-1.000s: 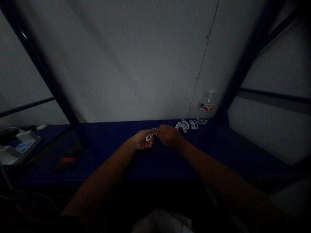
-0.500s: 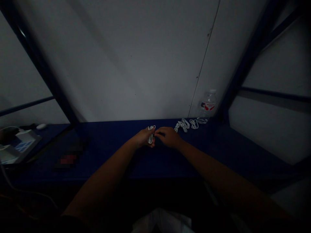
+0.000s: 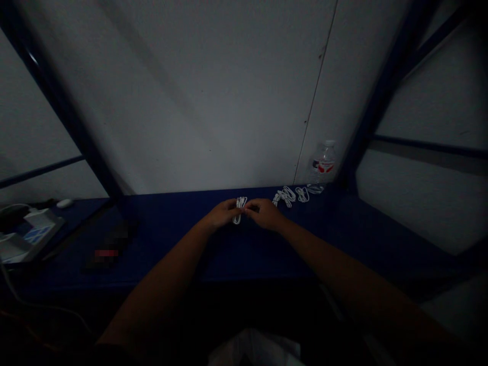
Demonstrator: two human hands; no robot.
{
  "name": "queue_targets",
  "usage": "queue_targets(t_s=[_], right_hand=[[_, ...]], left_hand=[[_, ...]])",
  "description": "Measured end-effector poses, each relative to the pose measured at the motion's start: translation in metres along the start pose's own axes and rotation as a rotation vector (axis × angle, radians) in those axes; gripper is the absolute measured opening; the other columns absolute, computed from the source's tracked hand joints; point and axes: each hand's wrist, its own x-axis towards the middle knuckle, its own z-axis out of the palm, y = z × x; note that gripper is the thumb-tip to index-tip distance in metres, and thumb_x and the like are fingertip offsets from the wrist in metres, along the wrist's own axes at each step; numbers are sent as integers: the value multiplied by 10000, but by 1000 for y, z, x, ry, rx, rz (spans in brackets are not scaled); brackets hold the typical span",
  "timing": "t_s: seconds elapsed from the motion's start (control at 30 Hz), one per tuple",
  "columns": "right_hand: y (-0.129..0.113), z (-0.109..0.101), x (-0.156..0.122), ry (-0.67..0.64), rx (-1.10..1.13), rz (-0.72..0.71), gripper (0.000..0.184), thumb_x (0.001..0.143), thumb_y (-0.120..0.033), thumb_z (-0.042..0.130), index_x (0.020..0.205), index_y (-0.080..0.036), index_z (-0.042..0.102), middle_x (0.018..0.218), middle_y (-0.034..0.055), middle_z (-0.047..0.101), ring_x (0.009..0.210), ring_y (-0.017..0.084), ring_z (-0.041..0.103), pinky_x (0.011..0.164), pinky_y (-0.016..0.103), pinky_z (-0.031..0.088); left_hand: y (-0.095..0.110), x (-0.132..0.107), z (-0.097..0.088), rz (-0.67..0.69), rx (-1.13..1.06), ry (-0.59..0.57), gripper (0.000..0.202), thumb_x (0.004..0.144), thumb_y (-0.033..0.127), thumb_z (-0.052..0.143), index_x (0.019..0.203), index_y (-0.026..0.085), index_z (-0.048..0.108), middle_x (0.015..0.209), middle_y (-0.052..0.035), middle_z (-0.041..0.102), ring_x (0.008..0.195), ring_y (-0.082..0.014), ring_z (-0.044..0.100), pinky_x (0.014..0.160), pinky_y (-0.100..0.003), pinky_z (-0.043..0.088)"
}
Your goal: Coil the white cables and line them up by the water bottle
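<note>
My left hand [image 3: 224,213] pinches a folded bundle of white cable [image 3: 237,218] between thumb and fingers, above the blue shelf top. The cable's loops stick out above and below the thumb. From the right, my right hand [image 3: 263,212] meets it, thumb and forefinger pressed together right at the bundle's middle. What those fingertips grip is too small and dark to make out. Just beyond my right hand, several bundled white cables [image 3: 286,196] lie on the shelf, and a smaller white cable coil [image 3: 302,194] rests to their right.
At the back right stands a clear plastic bottle [image 3: 323,166] with a red label. A white power strip [image 3: 38,235] with plugs sits far left, near a small white rounded object [image 3: 64,203]. A dark, blurred-out item [image 3: 109,249] lies on the blue shelf [image 3: 168,244]. Blue posts frame both sides.
My left hand has turned, so its thumb now lies across the cable bundle. My right fingertips have come closer and touch at the bundle. The view has shifted slightly.
</note>
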Motion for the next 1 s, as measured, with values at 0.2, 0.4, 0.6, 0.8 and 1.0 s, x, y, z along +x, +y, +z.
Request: queue_targets(t_s=[0.2, 0.4, 0.6, 0.8, 1.0], right_hand=[[10, 0, 3, -69, 166, 138, 182, 810, -323, 618, 783, -156, 685, 688, 39, 688, 622, 155, 612, 606, 269, 437], [19, 1, 5, -66, 349, 188, 286, 780, -435, 650, 795, -151, 681, 709, 36, 682, 655, 157, 605, 632, 273, 446], [20, -3, 4, -19, 380, 175, 236, 757, -393, 655, 788, -160, 677, 736, 30, 680, 682, 160, 615, 691, 301, 475], [21, -3, 7, 41, 406, 136, 206, 743, -371, 673, 801, -173, 681, 779, 37, 694, 726, 174, 644, 739, 323, 508], [15, -5, 6, 69, 405, 84, 203, 756, -377, 677, 817, -184, 694, 806, 42, 711, 759, 184, 663, 755, 326, 523]], left_hand=[[2, -3, -3, 197, 180, 38, 524, 785, 223, 709, 1291, 213, 573, 1286, -128, 587, 1129, -259, 565, 960, -424, 438], [7, -6, -10, 343, 326, 32, 281, 771, 97, 656, 1002, 234, 737, 1394, -92, 478, 1301, -288, 433, 1077, -473, 353], [11, -8, -6, 288, 405, -3, 305, 684, -14, 610, 841, 190, 773, 1430, -85, 451, 1276, -295, 457, 1113, -464, 324], [13, -7, -5, 173, 257, -39, 100, 704, 132, 667, 760, 176, 737, 1276, -88, 586, 1141, -253, 559, 1055, -443, 373], [7, -4, 1, 5, -191, 69, 121, 784, 271, 613, 781, 151, 592, 825, -42, 647, 798, -162, 628, 836, -347, 494]])
